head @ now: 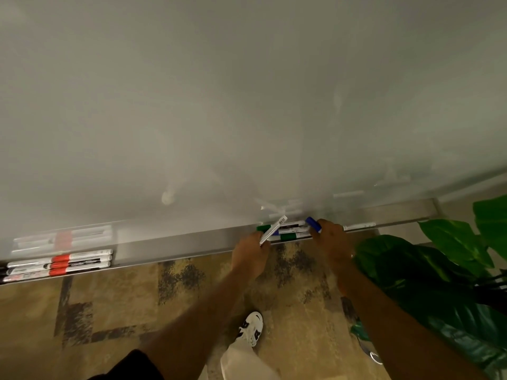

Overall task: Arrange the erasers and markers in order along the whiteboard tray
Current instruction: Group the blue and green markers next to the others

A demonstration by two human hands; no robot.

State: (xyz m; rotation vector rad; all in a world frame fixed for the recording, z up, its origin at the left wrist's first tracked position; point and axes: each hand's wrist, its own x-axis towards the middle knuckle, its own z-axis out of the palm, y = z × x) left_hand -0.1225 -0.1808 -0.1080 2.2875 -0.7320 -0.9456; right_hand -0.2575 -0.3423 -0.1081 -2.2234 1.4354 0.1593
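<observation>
— What do we count on the tray [170, 249]?

— At the left end we see three markers with red caps [59, 266], lying side by side along the tray and touching one another. Their pale mirror picture shows in the whiteboard [247, 91] just above them.

— And in the middle?

— There we find a small bunch under our hands. We make out two markers with green caps [286, 237], one at the back and one at the front, with at least one more white barrel between them; the exact number in that bunch we cannot tell. One more white marker [359, 226] lies alone on the tray, just right of our right hand.

— What do our hands hold?

— Our left hand [249, 256] is closed around a white marker [273, 233] that tilts up out of the fist, its labelled end pointing toward the board. Our right hand [329, 239] is clamped on a blue-capped marker [314, 224], the cap sticking out past the fingers.

— Any erasers?

— We see none in this view.

— What else is around us?

— A patterned carpet [137, 311] below, one white shoe [252, 327], and a big green plant [439, 270] at our right.
</observation>
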